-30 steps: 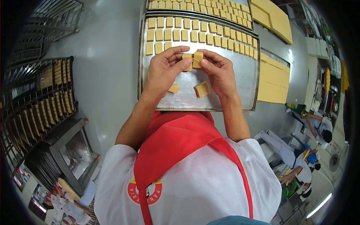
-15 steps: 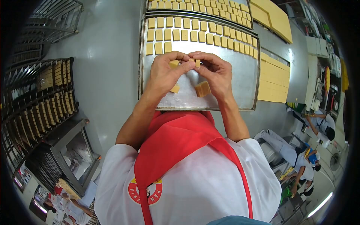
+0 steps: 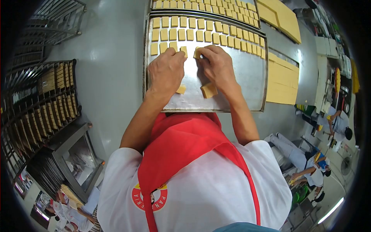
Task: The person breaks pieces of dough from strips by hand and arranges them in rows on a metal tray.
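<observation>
A metal baking tray (image 3: 247, 85) lies before me with rows of small yellow dough blocks (image 3: 181, 35) along its far side. My left hand (image 3: 167, 72) pinches one dough block (image 3: 184, 51) at the end of the third, partial row, against the tray surface or just over it; I cannot tell which. Between the fingertips of my right hand (image 3: 217, 65) is another dough block (image 3: 197, 53), a little to the right. A thicker dough chunk (image 3: 209, 90) rests below my right wrist. A smaller dough piece (image 3: 181, 89) sits beside my left wrist, partly covered by it.
A second tray (image 3: 232, 20) of dough blocks adjoins the far edge. Yellow dough slabs (image 3: 282, 81) lie to the right. Racks of trays (image 3: 46, 104) and a metal-framed unit (image 3: 77, 162) stand at left. Co-workers (image 3: 309, 170) are at lower right, and another person (image 3: 69, 212) at lower left.
My hands were together over the tray with small dough pieces at the fingertips. They have moved apart and away from me, each to a dough block by the third row.
</observation>
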{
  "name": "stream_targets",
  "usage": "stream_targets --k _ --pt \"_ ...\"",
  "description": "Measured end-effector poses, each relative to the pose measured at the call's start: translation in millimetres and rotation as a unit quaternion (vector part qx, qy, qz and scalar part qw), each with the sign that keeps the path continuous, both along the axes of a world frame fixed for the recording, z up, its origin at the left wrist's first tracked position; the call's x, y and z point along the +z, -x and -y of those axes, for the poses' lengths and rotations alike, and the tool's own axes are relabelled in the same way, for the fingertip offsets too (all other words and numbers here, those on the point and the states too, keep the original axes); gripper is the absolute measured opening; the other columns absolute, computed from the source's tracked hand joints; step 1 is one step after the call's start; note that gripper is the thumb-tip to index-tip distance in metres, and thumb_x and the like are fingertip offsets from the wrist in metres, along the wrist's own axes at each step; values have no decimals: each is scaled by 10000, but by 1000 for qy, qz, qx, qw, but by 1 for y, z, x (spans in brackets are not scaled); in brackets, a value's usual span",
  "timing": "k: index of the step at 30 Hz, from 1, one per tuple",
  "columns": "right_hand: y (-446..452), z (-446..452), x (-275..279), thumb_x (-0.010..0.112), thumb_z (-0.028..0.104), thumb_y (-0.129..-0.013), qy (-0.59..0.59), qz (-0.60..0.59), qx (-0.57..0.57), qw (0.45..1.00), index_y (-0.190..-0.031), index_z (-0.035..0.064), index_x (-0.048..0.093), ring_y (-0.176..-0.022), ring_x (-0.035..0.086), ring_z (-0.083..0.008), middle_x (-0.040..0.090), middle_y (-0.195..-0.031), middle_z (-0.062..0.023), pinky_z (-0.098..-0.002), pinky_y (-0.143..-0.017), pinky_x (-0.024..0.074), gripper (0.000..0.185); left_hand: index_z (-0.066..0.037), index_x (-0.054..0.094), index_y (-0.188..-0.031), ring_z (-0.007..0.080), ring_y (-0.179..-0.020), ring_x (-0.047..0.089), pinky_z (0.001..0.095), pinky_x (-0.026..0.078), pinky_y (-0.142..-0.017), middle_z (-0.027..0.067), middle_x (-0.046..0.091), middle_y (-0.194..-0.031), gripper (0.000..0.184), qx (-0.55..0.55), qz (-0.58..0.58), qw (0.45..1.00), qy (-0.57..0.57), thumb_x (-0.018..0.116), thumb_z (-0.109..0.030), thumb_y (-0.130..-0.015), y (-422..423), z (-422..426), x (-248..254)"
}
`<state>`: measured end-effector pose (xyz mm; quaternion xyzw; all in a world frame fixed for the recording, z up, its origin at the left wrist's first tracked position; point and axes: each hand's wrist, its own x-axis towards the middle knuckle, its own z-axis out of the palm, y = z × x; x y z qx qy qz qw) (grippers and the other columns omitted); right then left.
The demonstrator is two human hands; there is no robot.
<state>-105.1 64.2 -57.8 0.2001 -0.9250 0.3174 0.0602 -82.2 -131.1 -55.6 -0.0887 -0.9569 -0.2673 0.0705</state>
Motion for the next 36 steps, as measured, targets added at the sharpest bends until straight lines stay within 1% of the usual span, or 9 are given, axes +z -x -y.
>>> stream_targets --k 13,21,26,29,31,32,34,35,36 --pt "14 18 -5 714 31 -834 7 -47 7 999 -954 63 740 -926 677 -314 729 -969 -81 -420 -827 555 127 -116 770 -1021 312 -817 704 444 569 -709 72 666 -905 124 17 -32 999 2 750 -201 -935 11 0 -7" --pt "14 20 -12 721 32 -815 0 -50 7 999 -979 72 738 -934 669 -303 732 -1005 -68 -416 -818 556 170 -117 754 -999 313 -810 696 448 557 -692 71 644 -870 107 15 -35 999 16 750 -198 -929 11 1 -9" --pt "12 20 -8 754 74 -848 -25 -23 -6 999 -1056 88 766 -993 684 -312 745 -1064 -77 -410 -861 564 209 -122 764 -1078 315 -820 696 443 557 -705 80 671 -897 190 15 -18 1000 -2 778 -189 -902 11 3 -6" --pt "9 16 -2 732 26 -805 15 -78 0 997 -1025 82 755 -887 682 -305 743 -1003 -78 -386 -788 563 228 -123 760 -1196 323 -879 720 434 575 -770 110 725 -1001 315 3 6 997 -71 788 -123 -882 11 4 4" --pt "2 11 4 764 83 -878 173 68 -96 978 -1061 48 763 -799 711 -246 761 -945 -78 -328 -710 569 187 -124 745 -1252 315 -931 736 418 580 -814 130 742 -1065 381 -17 11 991 -134 790 -98 -874 11 2 14" --pt "3 6 6 764 83 -878 173 69 -95 978 -1061 48 763 -799 711 -246 761 -945 -78 -328 -710 569 187 -124 730 -1309 307 -983 752 403 585 -858 150 760 -1128 449 -36 15 979 -198 791 -73 -867 11 0 19" --pt "6 -2 15 782 182 -946 380 347 -101 851 -1071 -11 756 -758 717 -176 757 -892 -75 -288 -655 567 232 -125 719 -1334 294 -1025 755 388 580 -890 159 759 -1179 476 -27 63 967 -246 798 -77 -866 8 -9 33" --pt "7 -4 22 774 212 -973 422 404 -101 805 -1037 -39 744 -805 713 -140 739 -908 -65 -279 -643 568 260 -126 708 -1359 282 -1067 757 373 576 -923 169 758 -1230 504 -18 110 949 -294 804 -81 -866 7 -15 37" --pt "6 -6 21 774 212 -973 422 403 -103 805 -1037 -39 744 -805 713 -140 739 -908 -65 -279 -643 568 260 -126 708 -1359 282 -1067 757 373 576 -923 169 758 -1230 504 -20 111 949 -295 804 -81 -866 7 -19 38"
